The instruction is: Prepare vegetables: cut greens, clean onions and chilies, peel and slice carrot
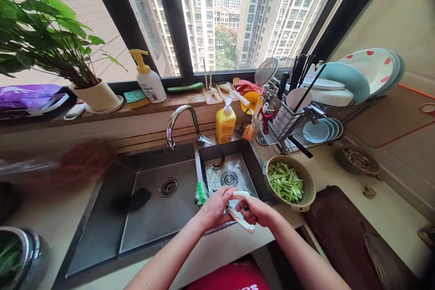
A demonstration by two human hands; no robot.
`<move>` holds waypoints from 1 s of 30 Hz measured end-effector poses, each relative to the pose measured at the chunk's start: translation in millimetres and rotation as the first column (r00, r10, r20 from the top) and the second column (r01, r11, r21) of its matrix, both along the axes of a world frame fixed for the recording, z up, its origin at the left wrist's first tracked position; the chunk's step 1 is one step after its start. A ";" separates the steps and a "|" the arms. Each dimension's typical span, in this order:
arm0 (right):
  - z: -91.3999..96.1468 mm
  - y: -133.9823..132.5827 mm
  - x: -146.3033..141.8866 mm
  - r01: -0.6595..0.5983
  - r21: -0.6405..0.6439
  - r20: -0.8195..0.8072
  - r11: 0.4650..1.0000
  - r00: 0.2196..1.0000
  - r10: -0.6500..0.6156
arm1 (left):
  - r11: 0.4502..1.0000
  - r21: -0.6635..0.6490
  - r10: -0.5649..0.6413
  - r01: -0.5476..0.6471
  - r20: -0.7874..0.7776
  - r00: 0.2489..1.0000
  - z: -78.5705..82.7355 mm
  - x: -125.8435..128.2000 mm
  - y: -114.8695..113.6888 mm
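Observation:
Both my hands meet over the front edge of the small right sink basin (234,167). My right hand (258,210) is closed around a white-handled tool (242,219), perhaps a peeler, with its handle sticking out toward me. My left hand (215,208) is curled, fingertips pinching at the tool's upper end near a bit of green. Just left of my hands, a green and white brush (201,192) lies on the divider between the basins. A beige colander (304,199) of cut green vegetable pieces (285,182) sits right of my hands.
The large left basin (149,208) holds a dark sponge (139,198). A tap (180,120), yellow soap bottle (224,123) and dish rack (299,118) with plates stand behind. A dark cutting board (343,231) lies at right, a potted plant (50,41) at left.

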State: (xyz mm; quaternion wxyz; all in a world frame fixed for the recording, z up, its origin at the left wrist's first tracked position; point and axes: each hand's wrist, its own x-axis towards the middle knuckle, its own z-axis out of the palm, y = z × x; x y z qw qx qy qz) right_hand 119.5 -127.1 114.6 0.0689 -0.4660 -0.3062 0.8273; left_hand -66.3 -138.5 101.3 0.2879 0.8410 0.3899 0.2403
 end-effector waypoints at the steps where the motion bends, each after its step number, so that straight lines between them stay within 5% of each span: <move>1: 1.4 -3.1 0.6 0.030 0.050 -0.009 0.998 1.000 -0.030 | 0.999 -0.039 0.013 -0.013 0.015 1.000 0.6 -0.6 -1.7; 6: 13.8 -11.8 4.1 0.280 0.224 -0.212 0.934 0.949 -0.233 | 0.964 -0.220 0.153 -0.151 -0.007 0.988 7.2 -1.2 -10.6; 9: 20.4 -16.6 2.7 0.315 0.245 -0.258 0.917 0.933 -0.251 | 0.958 -0.206 0.202 -0.202 -0.018 0.979 16.3 1.8 -15.0; 15: 31.5 -30.3 -6.3 0.274 0.199 -0.309 0.941 0.929 -0.205 | 0.981 0.043 0.191 -0.189 -0.058 0.980 26.0 8.7 -13.5; 20: 41.0 -34.5 1.5 0.230 0.135 -0.330 0.964 0.928 -0.175 | 0.942 0.326 0.105 -0.078 -0.065 0.992 38.9 15.5 -10.8; 26: 23.5 -28.2 15.8 0.030 0.056 -0.282 0.998 0.959 -0.014 | 0.914 0.400 -0.005 0.064 -0.147 0.989 43.8 28.2 -15.2; 30: 1.5 -27.4 21.7 0.160 0.120 -0.142 0.980 0.980 -0.142 | 0.962 0.272 0.032 0.010 -0.149 0.988 31.0 33.4 -15.1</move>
